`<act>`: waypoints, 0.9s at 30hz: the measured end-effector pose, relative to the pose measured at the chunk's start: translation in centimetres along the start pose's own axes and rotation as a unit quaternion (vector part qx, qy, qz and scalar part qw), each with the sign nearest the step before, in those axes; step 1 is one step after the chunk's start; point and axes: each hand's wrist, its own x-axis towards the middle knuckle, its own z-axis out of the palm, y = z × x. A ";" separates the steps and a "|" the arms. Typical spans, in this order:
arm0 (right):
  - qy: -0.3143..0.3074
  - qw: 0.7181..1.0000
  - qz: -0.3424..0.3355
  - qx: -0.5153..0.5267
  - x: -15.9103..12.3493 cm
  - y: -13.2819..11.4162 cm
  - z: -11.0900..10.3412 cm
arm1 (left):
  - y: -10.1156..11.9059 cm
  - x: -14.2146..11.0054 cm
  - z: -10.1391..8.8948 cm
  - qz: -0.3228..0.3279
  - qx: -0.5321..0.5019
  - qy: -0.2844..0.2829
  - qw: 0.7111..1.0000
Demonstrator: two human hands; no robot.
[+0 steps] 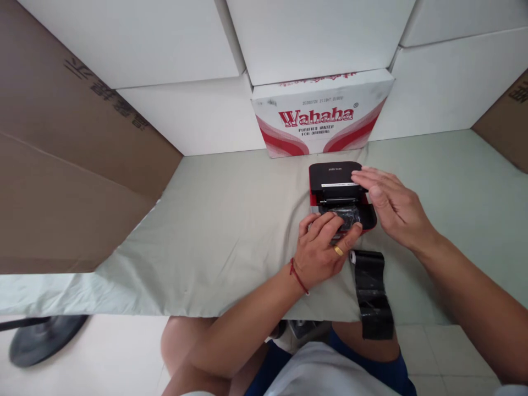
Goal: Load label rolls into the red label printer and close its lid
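Observation:
A small red-and-black device, which looks like a label printer (336,175), stands on the cloth-covered table with its black lid raised. Inside its open compartment lies something in shiny clear plastic (350,213); its contents are hard to make out. My left hand (324,242) reaches in from the front, thumb and curled fingers closed on this plastic-wrapped piece. At the right side, my right hand (398,206) has its fingers stretched out, their tips at the lid's right edge. Just in front of the device is a roll of black ribbon (369,275), partly unrolled toward me and hanging over the table edge.
Behind the device stands a white-and-red water carton (322,118) against stacked white boxes (185,118). Large brown cardboard (74,165) rises at the left, with more brown cardboard (505,121) at the far right. A pale green cloth (206,220) covers the table. A black round base (47,338) stands on the floor.

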 end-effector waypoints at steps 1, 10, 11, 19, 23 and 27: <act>-0.008 1.000 -0.002 0.005 -0.4 0.1 -0.1 | 0.0 0.0 0.0 0.002 -0.007 0.005 1.000; -0.030 0.998 0.011 0.045 -1.9 0.7 0.2 | 0.1 -0.1 -0.3 0.004 -0.025 -0.025 0.999; -0.031 0.998 0.018 0.045 -1.9 0.7 0.3 | 0.1 -0.1 -0.3 0.002 -0.023 -0.026 0.999; -0.033 0.999 0.013 0.005 -2.3 0.6 0.7 | 0.0 0.1 -0.1 0.002 -0.003 -0.018 1.000; -0.001 1.000 -0.025 0.011 -2.8 0.9 1.4 | -0.2 0.1 0.0 0.008 -0.013 -0.007 1.000; 0.023 0.998 -0.057 0.002 -3.2 1.0 1.9 | -0.4 0.1 0.0 0.013 -0.038 -0.007 0.999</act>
